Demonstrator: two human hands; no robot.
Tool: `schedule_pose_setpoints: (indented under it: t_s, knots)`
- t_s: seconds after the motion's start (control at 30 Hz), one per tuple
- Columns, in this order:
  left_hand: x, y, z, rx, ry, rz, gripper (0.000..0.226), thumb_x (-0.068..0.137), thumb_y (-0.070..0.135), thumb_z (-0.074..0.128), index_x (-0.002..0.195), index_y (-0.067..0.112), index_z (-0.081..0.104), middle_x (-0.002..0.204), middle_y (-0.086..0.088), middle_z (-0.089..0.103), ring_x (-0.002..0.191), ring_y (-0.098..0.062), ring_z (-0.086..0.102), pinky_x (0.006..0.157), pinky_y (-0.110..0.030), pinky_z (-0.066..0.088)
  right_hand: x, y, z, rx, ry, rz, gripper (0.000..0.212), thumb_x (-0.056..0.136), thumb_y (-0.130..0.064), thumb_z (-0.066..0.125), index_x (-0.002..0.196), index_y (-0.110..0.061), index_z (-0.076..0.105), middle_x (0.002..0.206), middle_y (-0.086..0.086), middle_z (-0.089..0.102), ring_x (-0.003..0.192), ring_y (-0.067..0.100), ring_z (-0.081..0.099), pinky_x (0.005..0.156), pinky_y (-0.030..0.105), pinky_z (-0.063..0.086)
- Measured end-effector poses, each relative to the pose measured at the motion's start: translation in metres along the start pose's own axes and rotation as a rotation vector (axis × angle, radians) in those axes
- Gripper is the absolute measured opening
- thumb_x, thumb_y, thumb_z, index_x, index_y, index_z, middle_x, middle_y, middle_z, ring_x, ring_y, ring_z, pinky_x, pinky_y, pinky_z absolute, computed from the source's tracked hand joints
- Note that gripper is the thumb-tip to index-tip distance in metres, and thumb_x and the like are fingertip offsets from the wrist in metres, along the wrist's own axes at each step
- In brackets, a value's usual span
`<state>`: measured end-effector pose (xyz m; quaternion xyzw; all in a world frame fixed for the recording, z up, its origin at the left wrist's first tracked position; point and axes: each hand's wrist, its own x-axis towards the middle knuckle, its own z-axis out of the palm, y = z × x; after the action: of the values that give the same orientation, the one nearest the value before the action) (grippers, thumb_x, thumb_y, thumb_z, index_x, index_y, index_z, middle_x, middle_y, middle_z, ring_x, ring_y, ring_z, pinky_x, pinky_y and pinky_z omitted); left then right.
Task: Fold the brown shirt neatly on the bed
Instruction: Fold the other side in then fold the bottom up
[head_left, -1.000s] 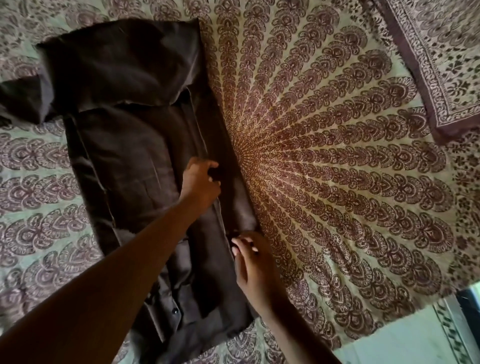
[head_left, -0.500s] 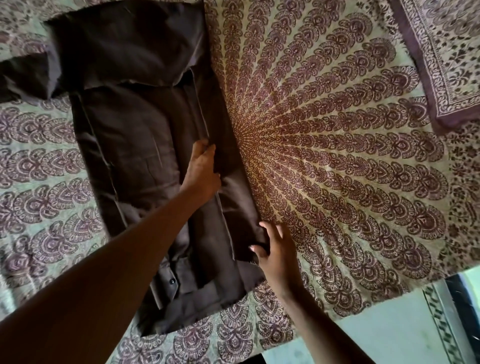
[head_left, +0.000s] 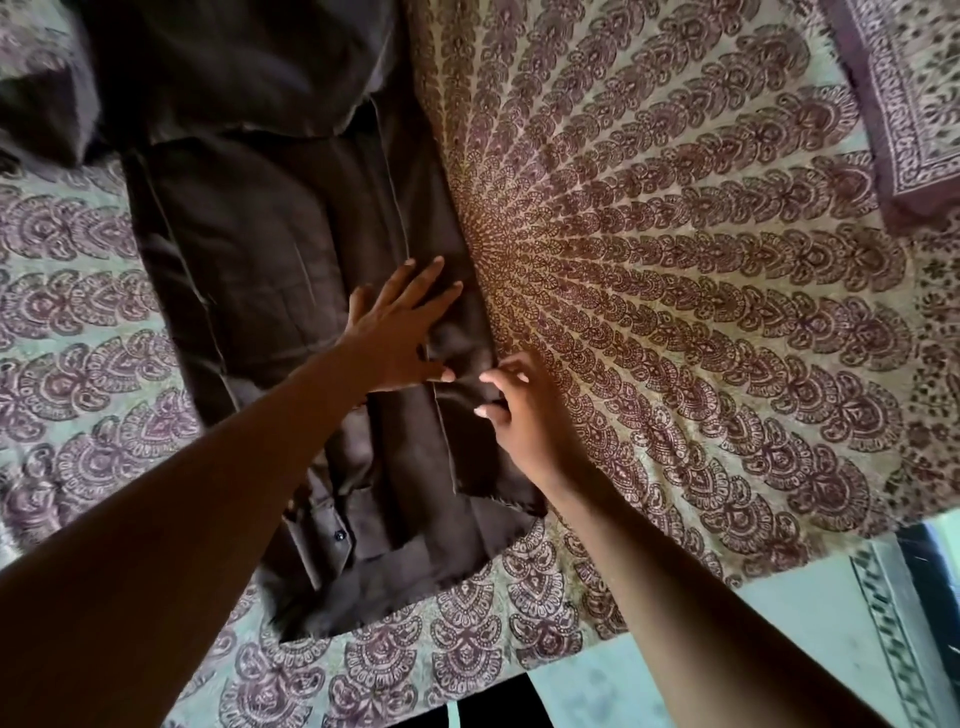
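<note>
1. Brown cloth lies flat on the bed: it is the brown shirt (head_left: 249, 249), spread on the left side of the bedspread (head_left: 701, 322).
2. One long side of the shirt is folded in over the middle, so a narrow strip runs along its right edge.
3. A small dark button (head_left: 339, 534) shows on the part of the shirt closest to the person.
4. At the top left, the shirt bunches up and runs out of the picture.
5. The left hand (head_left: 400, 332) lies flat on the folded strip with its fingers straight and spread, pressing the cloth down. It holds nothing.
6. The right hand (head_left: 511, 410) is just beside it, at the shirt's right edge. Its fingers are curled and pinch the edge of the folded strip.
7. The bedspread has rows of purple shapes that fan out from a spot next to the shirt.
8. A patterned cloth (head_left: 904, 104) with a dark border lies at the top right, well apart from the shirt.
9. A pale floor (head_left: 779, 649) shows past the bed's edge at the bottom right.
</note>
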<state>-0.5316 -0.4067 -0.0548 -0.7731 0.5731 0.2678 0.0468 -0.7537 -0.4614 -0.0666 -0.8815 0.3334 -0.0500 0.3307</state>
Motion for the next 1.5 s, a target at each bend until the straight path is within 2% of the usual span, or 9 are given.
schedule_pose_setpoints:
  t_s: [0.13,0.3,0.43,0.57,0.73,0.97,1.17,1.37,1.5]
  knots:
    - [0.001,0.003,-0.005,-0.031,-0.037,-0.009,0.123,0.071,0.07,0.077,0.161,0.045,-0.002,0.17,0.012,-0.021,0.159,-0.024,-0.013,0.117,-0.07,0.018,0.0,0.0,-0.005,-0.129,0.061,-0.069,0.035,0.079,-0.012,0.083,0.111,-0.007,0.07,0.115,0.013,0.059,0.104,0.032,0.059,0.087,0.048,0.056]
    - [0.006,0.009,-0.014,-0.011,-0.085,-0.011,0.143,0.058,0.078,0.08,0.161,0.042,-0.012,0.167,0.012,-0.031,0.157,-0.025,-0.023,0.113,-0.079,0.01,0.015,-0.001,-0.006,-0.405,0.036,-0.157,0.045,0.086,-0.031,0.073,0.127,-0.014,0.063,0.147,0.005,0.051,0.137,0.026,0.044,0.101,0.051,0.043]
    - [0.006,0.007,-0.004,0.104,-0.141,0.007,0.163,0.042,0.089,0.076,0.156,0.038,-0.029,0.16,0.007,-0.045,0.155,-0.028,-0.029,0.112,-0.081,0.005,-0.014,0.011,0.004,-0.531,-0.165,-0.218,0.072,0.101,-0.052,0.049,0.159,-0.012,0.034,0.173,0.004,0.016,0.159,0.027,0.016,0.119,0.055,0.025]
    - [0.002,0.018,-0.005,0.191,-0.094,0.011,0.16,0.05,0.085,0.076,0.16,0.024,-0.023,0.164,-0.004,-0.039,0.155,-0.028,-0.028,0.114,-0.077,0.004,-0.061,0.032,-0.009,-0.575,-0.331,-0.267,0.08,0.103,-0.061,0.034,0.165,-0.016,0.011,0.174,0.005,-0.009,0.16,0.029,-0.006,0.123,0.062,0.018]
    - [-0.018,0.032,0.015,0.167,0.063,0.025,0.133,0.068,0.074,0.068,0.165,0.015,-0.001,0.172,-0.004,-0.02,0.16,-0.021,-0.013,0.118,-0.069,0.012,-0.085,0.047,-0.017,-0.562,-0.328,-0.342,0.078,0.103,-0.065,0.034,0.165,-0.02,0.02,0.174,0.005,0.001,0.161,0.026,0.003,0.119,0.065,0.021]
    - [-0.076,0.048,0.074,0.043,0.292,-0.079,0.091,0.091,0.059,0.05,0.161,0.007,0.024,0.174,-0.009,0.002,0.161,-0.023,0.007,0.119,-0.061,0.021,0.011,0.044,-0.017,-0.519,-0.157,-0.5,0.057,0.108,-0.036,0.039,0.159,-0.011,0.035,0.171,0.005,0.022,0.159,0.023,0.019,0.121,0.054,0.027]
    - [-0.091,0.055,0.086,-0.033,0.215,-0.128,0.102,0.089,0.067,0.046,0.165,0.011,0.009,0.174,-0.006,-0.008,0.161,-0.021,-0.001,0.122,-0.059,0.01,0.126,0.029,-0.011,-0.683,-0.277,-0.594,0.068,0.105,-0.059,0.033,0.163,-0.023,0.027,0.172,0.002,0.019,0.158,0.022,0.02,0.12,0.058,0.026]
    - [-0.095,0.049,0.086,-0.024,0.224,-0.108,0.112,0.082,0.079,0.049,0.165,0.014,0.009,0.174,-0.004,-0.006,0.161,-0.021,0.002,0.123,-0.059,0.013,0.224,0.01,-0.024,-0.75,-0.362,-0.57,0.072,0.097,-0.074,0.019,0.162,-0.045,0.005,0.174,-0.004,0.001,0.161,0.022,0.006,0.117,0.066,0.019]
    - [-0.094,0.047,0.084,-0.043,0.22,-0.098,0.115,0.079,0.08,0.051,0.165,0.015,0.01,0.174,-0.004,-0.004,0.161,-0.021,0.004,0.123,-0.059,0.015,0.232,-0.001,-0.024,-0.751,-0.317,-0.538,0.081,0.096,-0.075,0.019,0.165,-0.033,0.007,0.174,0.0,0.0,0.161,0.025,0.004,0.119,0.069,0.019]
